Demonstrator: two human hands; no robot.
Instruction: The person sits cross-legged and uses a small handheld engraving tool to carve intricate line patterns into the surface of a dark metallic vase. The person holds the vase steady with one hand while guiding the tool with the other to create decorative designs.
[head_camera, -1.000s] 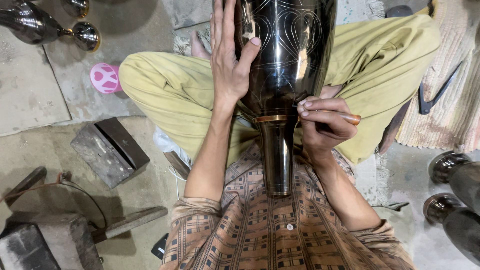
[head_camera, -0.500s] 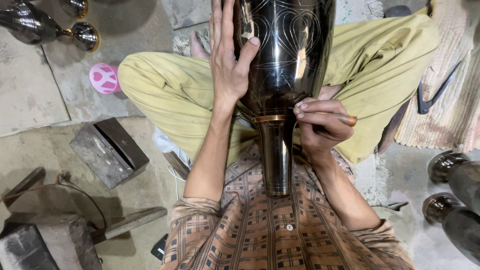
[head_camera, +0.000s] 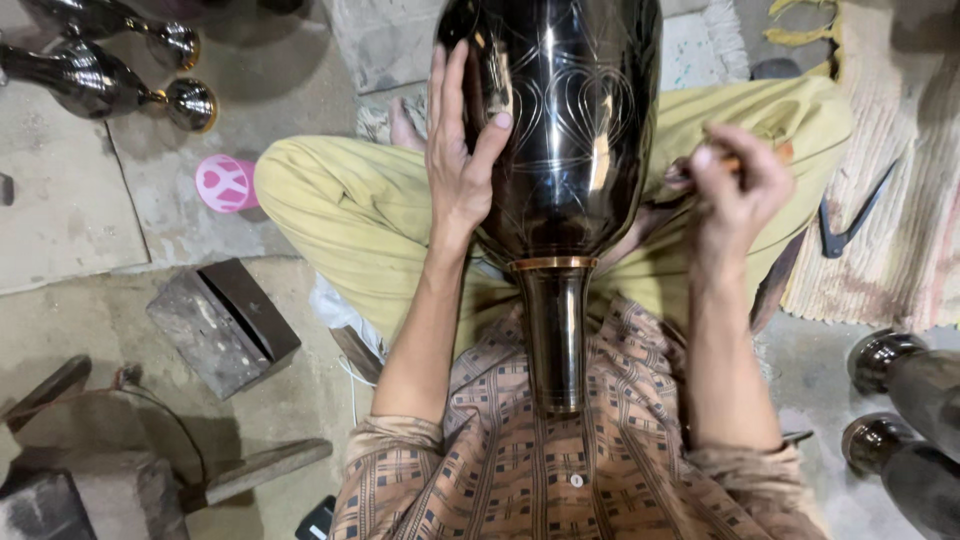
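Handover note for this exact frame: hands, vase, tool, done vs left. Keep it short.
Left hand: open palm flat against the side of the black engraved metal vase, steadying it.
Right hand: closed on a thin orange-handled tool, off the vase, to its right above the thigh.
Vase: lies across the lap, brass-ringed neck toward the chest.
Done: fine line patterns already cover the visible face.
Left: cannot tell how much is unengraved; the far side is hidden.
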